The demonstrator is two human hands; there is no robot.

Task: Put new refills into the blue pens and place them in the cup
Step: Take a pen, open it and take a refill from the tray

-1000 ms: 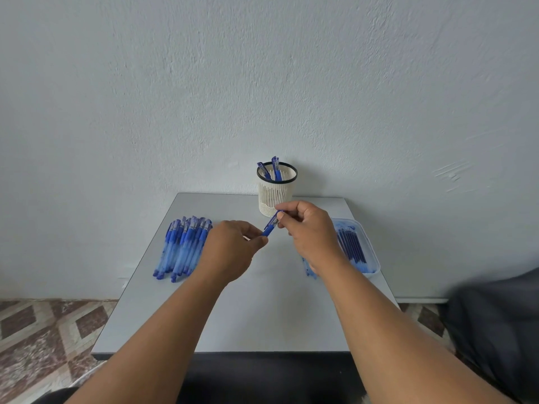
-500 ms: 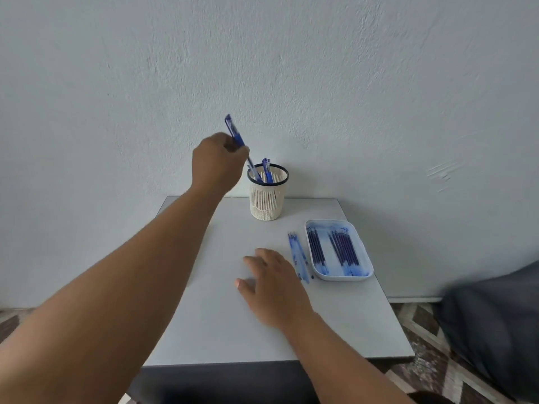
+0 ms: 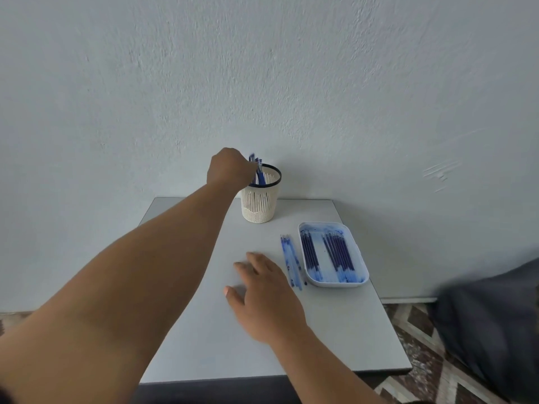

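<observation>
A cream slatted cup point(image 3: 260, 204) with a dark rim stands at the back of the grey table point(image 3: 335, 330). My left hand point(image 3: 229, 170) reaches over its left rim and grips a blue pen point(image 3: 259, 173), which now stands inside the cup beside other blue pens. My right hand point(image 3: 264, 293) lies open, fingers spread, low over the table's middle and holds nothing. A white tray point(image 3: 361, 277) at the right holds several dark blue refills point(image 3: 338, 253). A few loose refills point(image 3: 291, 262) lie on the table just left of the tray. My left forearm hides the table's left side.
The table stands against a pale wall. A dark grey fabric thing point(image 3: 493, 322) sits to the right, beyond the table edge. Patterned floor tiles point(image 3: 420, 325) show below it.
My left hand has lowered the blue pen from above the cup down into it. My right hand has stayed over the table's middle. The view has shifted a little.
</observation>
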